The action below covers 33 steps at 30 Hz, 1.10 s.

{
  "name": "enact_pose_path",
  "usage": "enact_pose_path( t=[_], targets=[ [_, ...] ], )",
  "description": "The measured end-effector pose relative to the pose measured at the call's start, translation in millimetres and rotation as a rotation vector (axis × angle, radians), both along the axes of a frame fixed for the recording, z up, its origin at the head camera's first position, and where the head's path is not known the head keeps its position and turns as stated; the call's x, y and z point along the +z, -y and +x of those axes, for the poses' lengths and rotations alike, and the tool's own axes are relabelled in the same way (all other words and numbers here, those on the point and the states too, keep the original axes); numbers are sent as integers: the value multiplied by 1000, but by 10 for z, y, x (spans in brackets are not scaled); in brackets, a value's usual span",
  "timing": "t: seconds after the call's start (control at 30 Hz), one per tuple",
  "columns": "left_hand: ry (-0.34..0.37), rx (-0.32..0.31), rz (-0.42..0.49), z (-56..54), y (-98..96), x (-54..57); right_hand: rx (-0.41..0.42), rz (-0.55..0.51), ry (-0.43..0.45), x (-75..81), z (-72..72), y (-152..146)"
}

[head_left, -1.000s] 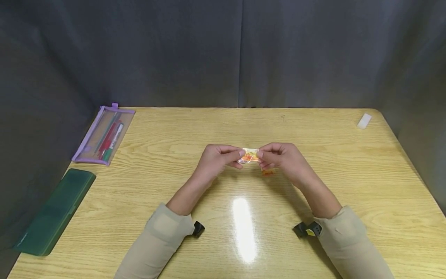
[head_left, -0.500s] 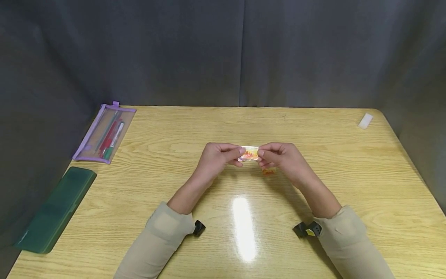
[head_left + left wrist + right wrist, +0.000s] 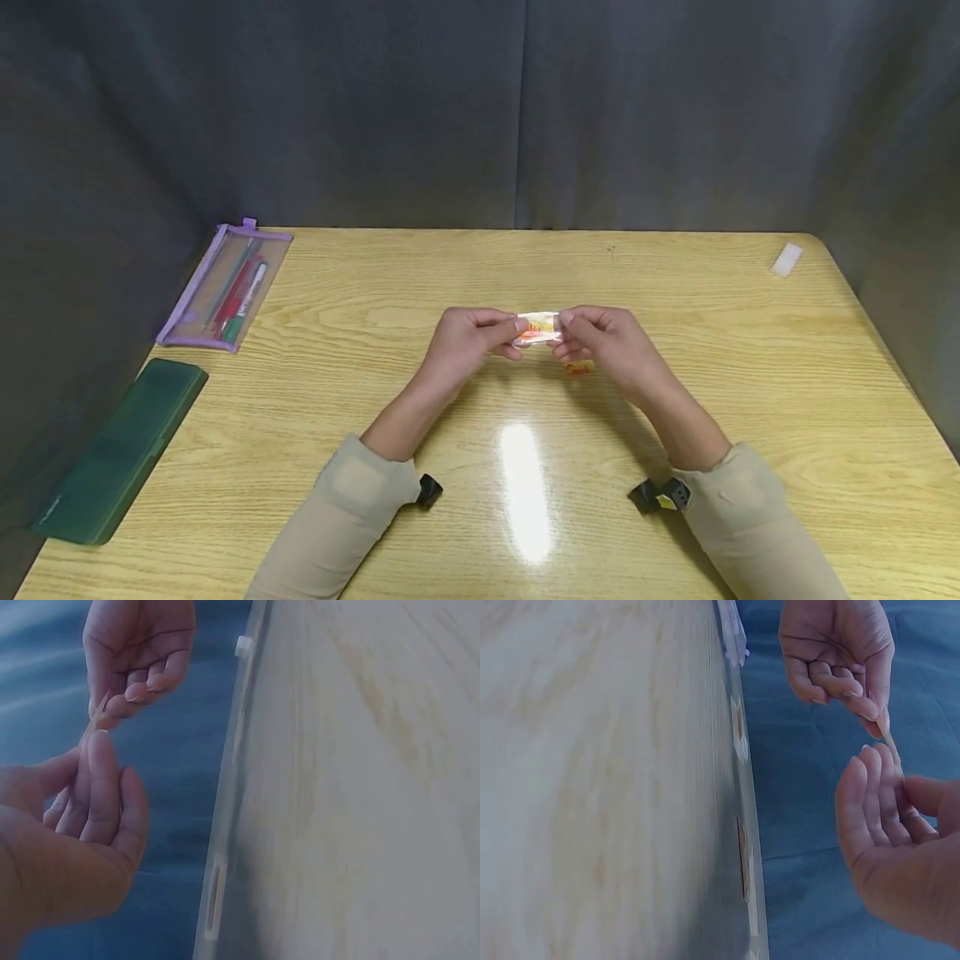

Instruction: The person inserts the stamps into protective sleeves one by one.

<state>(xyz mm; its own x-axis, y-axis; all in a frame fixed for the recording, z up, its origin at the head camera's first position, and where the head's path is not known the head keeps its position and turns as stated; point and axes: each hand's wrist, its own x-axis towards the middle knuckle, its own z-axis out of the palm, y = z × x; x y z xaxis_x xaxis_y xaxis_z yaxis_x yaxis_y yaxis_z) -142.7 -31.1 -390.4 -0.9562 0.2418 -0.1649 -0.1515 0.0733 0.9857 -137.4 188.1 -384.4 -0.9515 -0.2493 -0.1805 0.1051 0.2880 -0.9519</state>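
Both hands hold a small, flat, shiny wrapper (image 3: 540,327) with yellow and orange print, stretched between them above the middle of the table. My left hand (image 3: 472,346) pinches its left end between thumb and fingers. Its right end is pinched by my right hand (image 3: 611,342). Seen edge-on, the wrapper (image 3: 93,722) is a thin strip in the left wrist view, and the wrapper (image 3: 889,741) looks equally thin in the right wrist view. A small orange-and-yellow printed piece (image 3: 579,368) lies on the table just below the right hand.
At the left lie a purple-edged mesh pouch (image 3: 225,287) with pens inside and a green case (image 3: 123,450). A white block (image 3: 786,260), perhaps an eraser, sits near the far right corner. A dark curtain (image 3: 375,117) hangs behind the wooden table (image 3: 360,500).
The wrapper has tilted and now reflects more light. The right thumb and fingers have shifted slightly on its end, and the printed piece on the table shows more fully. The left hand stays nearly still.
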Motion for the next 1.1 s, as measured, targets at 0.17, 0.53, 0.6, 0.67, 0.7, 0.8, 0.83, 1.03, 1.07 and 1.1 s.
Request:
enact_pose_path(
  t=[0.17,0.53,0.6,0.67,0.7,0.8,0.83,1.03,1.07,1.1],
  targets=[
    [-7,-22,-27,2,-12,1,13,12,13,-1,6,3],
    [-25,-31,-128,-6,-15,-21,7,16,35,45,23,-5],
    [-36,-25,-103,-2,-16,-7,1,8,45,63,22,-12],
    [-54,-19,-78,3,-15,8,1,-2,47,76,15,-13],
    [-61,-16,-67,5,-16,17,3,-6,50,81,11,-13],
    [-65,-14,-52,11,-20,27,6,-15,68,86,6,-16],
    [-61,-17,-49,11,-22,26,4,-11,72,85,5,-21],
    [-30,-6,-99,-24,-20,22,-15,-2,100,62,-18,-55],
    [-27,-2,-114,-39,-16,25,-16,-5,100,57,-30,-56],
    [-23,-1,-132,-55,-9,31,-14,-8,98,51,-44,-57]
  ],
)
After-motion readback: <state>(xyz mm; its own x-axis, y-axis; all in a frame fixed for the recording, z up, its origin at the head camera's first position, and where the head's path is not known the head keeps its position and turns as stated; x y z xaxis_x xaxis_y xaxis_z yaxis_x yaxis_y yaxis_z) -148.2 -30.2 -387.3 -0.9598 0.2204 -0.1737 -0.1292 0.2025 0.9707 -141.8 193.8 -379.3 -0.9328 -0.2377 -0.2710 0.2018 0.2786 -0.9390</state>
